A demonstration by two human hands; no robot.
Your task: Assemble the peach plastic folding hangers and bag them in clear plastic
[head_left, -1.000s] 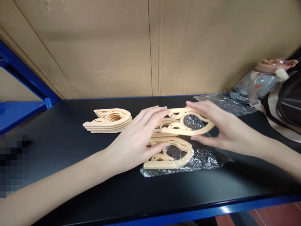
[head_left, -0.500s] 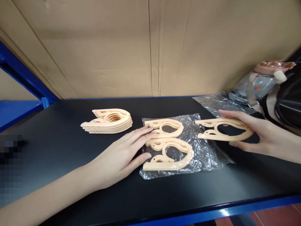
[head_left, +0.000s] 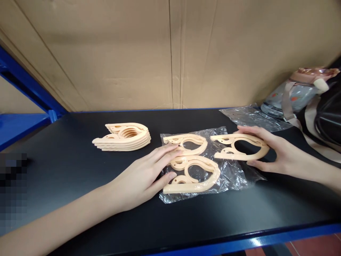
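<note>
Two cream folding hangers, an upper hanger [head_left: 204,147] and a lower hanger [head_left: 207,185], lie side by side in a clear plastic bag [head_left: 231,177] on the black shelf. My left hand [head_left: 149,177] rests with fingers stretched over their left ends. Between its thumb and fingers, my right hand [head_left: 274,151] grips a third folded hanger [head_left: 239,156] by its curved end. That hanger is over the right part of the bag, its two tips pointing left. Whether it touches the plastic I cannot tell.
A neat stack of folded hangers [head_left: 125,144] stands to the left. Behind my right hand lies another clear bag [head_left: 250,117]. A strapped water bottle [head_left: 290,94] leans beside a black bag [head_left: 329,110] at the right. Cardboard [head_left: 119,57] backs the blue-edged shelf [head_left: 66,160].
My right hand has moved left with its hanger, bringing it closer to the two in the bag. My left hand stays nearly in place on them.
</note>
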